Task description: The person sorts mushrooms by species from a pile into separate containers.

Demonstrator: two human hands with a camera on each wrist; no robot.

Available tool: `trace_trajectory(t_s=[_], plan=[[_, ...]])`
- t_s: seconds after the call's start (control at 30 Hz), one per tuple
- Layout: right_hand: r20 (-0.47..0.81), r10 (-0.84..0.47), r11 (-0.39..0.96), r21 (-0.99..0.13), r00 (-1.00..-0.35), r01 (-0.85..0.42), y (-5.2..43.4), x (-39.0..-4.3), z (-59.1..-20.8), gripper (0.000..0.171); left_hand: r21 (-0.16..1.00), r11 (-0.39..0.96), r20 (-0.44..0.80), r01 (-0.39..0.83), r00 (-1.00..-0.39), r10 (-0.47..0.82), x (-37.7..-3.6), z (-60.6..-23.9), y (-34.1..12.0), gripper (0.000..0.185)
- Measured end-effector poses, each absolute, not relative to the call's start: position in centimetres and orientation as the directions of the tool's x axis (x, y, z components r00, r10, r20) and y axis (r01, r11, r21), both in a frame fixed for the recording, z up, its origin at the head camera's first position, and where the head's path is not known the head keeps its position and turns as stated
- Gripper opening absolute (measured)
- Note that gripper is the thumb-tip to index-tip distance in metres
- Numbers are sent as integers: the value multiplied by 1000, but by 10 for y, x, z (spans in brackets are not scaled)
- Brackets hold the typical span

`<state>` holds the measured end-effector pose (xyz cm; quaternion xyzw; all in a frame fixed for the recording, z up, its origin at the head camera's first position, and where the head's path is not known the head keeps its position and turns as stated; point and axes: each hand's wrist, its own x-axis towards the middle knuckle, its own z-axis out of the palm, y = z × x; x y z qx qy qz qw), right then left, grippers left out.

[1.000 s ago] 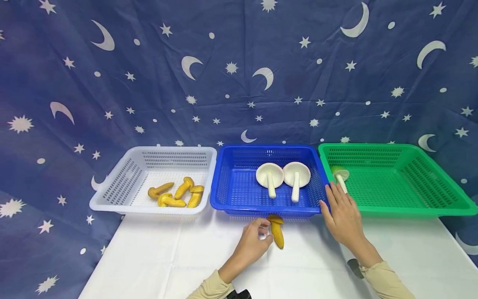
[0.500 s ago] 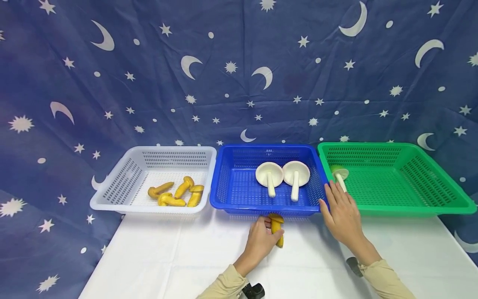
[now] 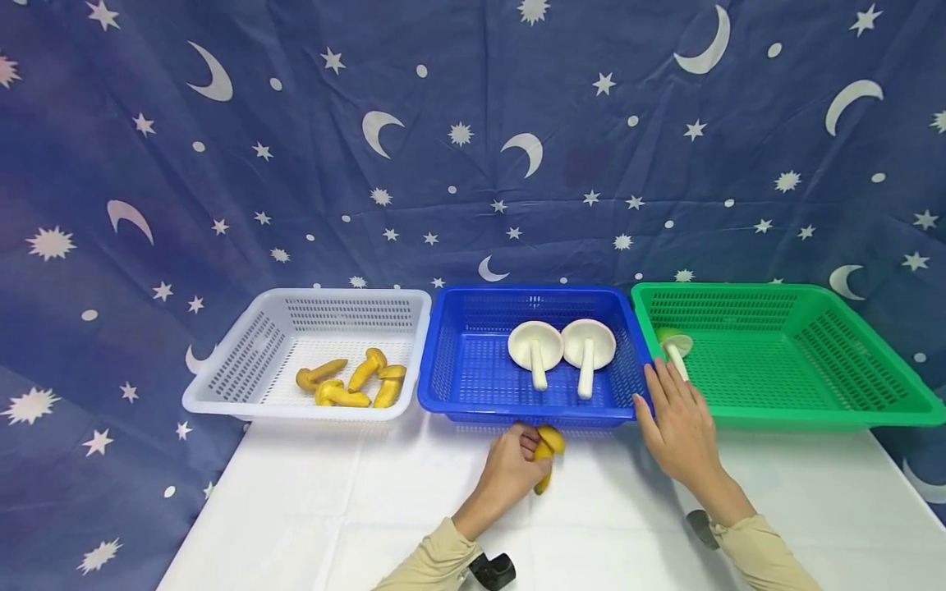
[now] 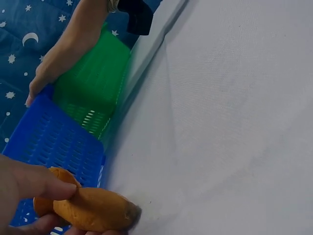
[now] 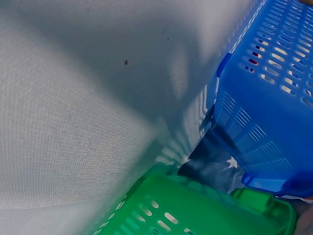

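Observation:
My left hand (image 3: 510, 464) pinches a yellow mushroom (image 3: 545, 454) in front of the blue basket. In the left wrist view the thumb lies across the mushroom (image 4: 100, 208), its darkened stem end pointing away from the palm. My right hand (image 3: 681, 427) rests with straight fingers on the rims where the blue basket (image 3: 510, 410) and the green basket (image 3: 783, 414) meet. Two white mushrooms (image 3: 535, 349) with wide caps lie in the blue basket. One green-capped mushroom (image 3: 675, 342) lies at the green basket's left side, close beyond my right fingertips.
A white basket (image 3: 222, 402) on the left holds several yellow mushrooms (image 3: 340, 395). All three baskets stand in a row along the back of the white-covered table (image 3: 296, 509). Behind them hangs a blue cloth (image 3: 443, 164) with moons and stars.
My left hand has moved right onto the yellow mushroom, curled its fingers and thumb round it, and turned its stem leftward. My right hand has stayed at the basket rims.

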<state>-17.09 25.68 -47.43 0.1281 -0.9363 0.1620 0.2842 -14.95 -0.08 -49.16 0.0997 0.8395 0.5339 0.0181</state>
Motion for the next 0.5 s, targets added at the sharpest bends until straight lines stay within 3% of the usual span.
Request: trace_trajectory(t_s=[0.5], plan=[[586, -145, 915, -227, -797, -334, 257, -172, -475, 52, 883, 409, 120, 231, -953, 279, -131, -467, -24, 30]])
